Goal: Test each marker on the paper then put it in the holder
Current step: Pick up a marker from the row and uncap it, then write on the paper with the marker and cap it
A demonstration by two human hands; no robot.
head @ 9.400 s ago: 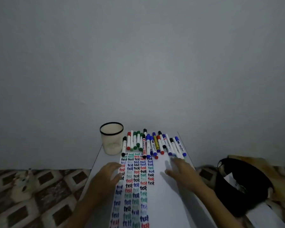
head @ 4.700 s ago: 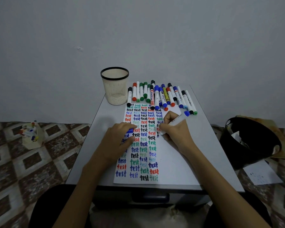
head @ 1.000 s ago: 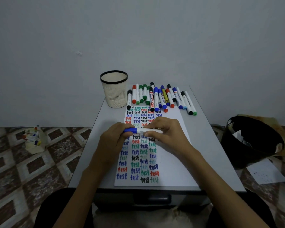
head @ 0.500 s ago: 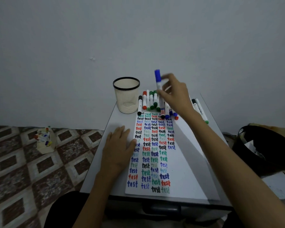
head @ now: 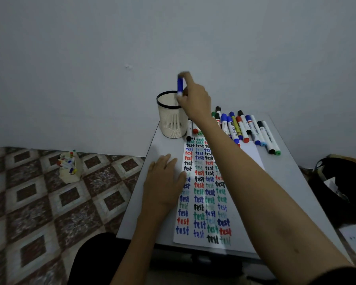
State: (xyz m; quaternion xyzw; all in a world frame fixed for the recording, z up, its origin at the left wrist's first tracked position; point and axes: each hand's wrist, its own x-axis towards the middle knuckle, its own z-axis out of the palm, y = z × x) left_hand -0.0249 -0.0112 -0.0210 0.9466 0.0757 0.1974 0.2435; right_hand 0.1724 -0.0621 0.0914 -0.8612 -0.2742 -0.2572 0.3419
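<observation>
Right hand (head: pixel 195 101), upper centre of frame: fingers curled, pinching a blue-capped marker (head: pixel 180 85). The marker stands upright, cap up, blurred. It sits over the right side of the holder's mouth; its lower end is hidden behind the fingers, so whether it is inside the rim cannot be told. The right forearm crosses the sheet diagonally from the lower right.

Left hand (head: pixel 164 182), centre of frame: open, fingers straight and flat, palm down on the table (head: pixel 296 192), thumb touching the left edge of the paper (head: pixel 251 153).

Holder (head: pixel 171 120): cream mesh cup with a black rim, upright at the table's far left corner, just above the paper's top edge.

The paper is covered in columns of the word "test" in blue, red, green and black; its right strip is blank.

Row of markers (head: pixel 240 128) lies side by side along the top of the paper, right of the holder, caps mixed in colour.

Left of frame: tiled floor (head: pixel 39 202), with a small cup of markers (head: pixel 70 167) standing on it. Right edge: black bin (head: pixel 341 192).
</observation>
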